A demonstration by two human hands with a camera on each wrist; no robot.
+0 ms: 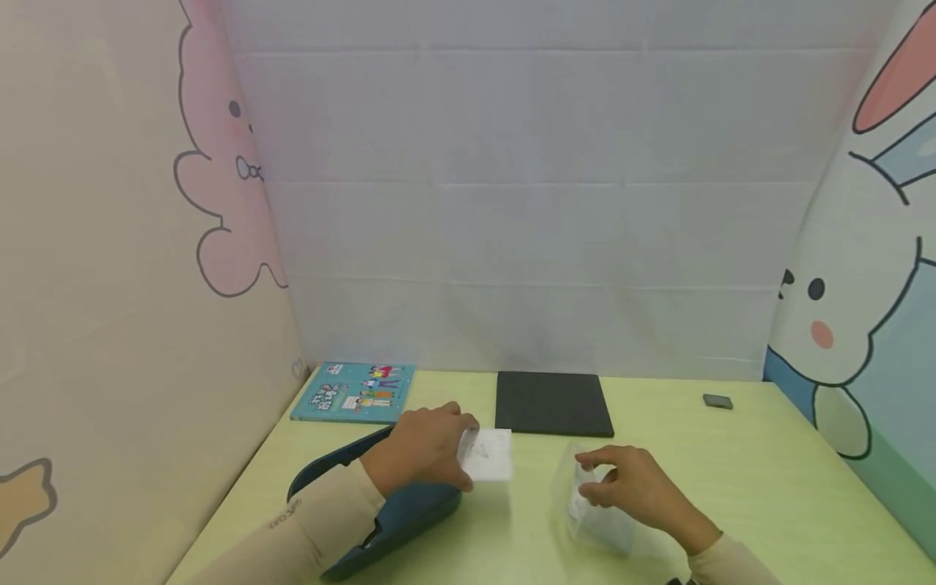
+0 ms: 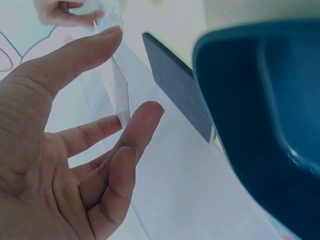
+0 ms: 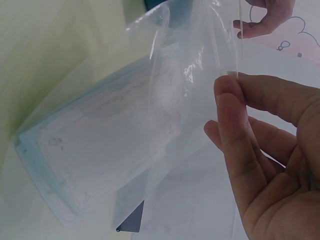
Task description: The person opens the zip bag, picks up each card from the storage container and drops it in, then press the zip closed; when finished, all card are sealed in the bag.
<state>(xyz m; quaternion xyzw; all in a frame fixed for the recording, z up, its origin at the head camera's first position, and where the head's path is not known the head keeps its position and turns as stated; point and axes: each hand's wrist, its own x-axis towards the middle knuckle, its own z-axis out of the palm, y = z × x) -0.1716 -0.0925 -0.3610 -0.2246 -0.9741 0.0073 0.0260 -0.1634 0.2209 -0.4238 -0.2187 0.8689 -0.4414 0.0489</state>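
My left hand [image 1: 420, 451] holds a white card [image 1: 491, 457] with faint print by its edges, thumb on one side and fingers on the other. In the left wrist view the card [image 2: 116, 85] shows nearly edge-on. My right hand [image 1: 634, 486] pinches the edge of a clear plastic bag [image 1: 607, 530] between thumb and fingertips. Inside the bag, the right wrist view shows a stack of pale cards [image 3: 110, 132] with light-blue edges. Under my left forearm stands a dark blue basin [image 1: 420, 520], partly hidden by the sleeve.
A blue illustrated book [image 1: 354, 392] lies at the back left of the yellow-green table [image 1: 680, 455]. A flat black board [image 1: 553, 403] is at the back middle. One small grey block [image 1: 717, 400] sits at the back right. Printed cloth walls enclose the table.
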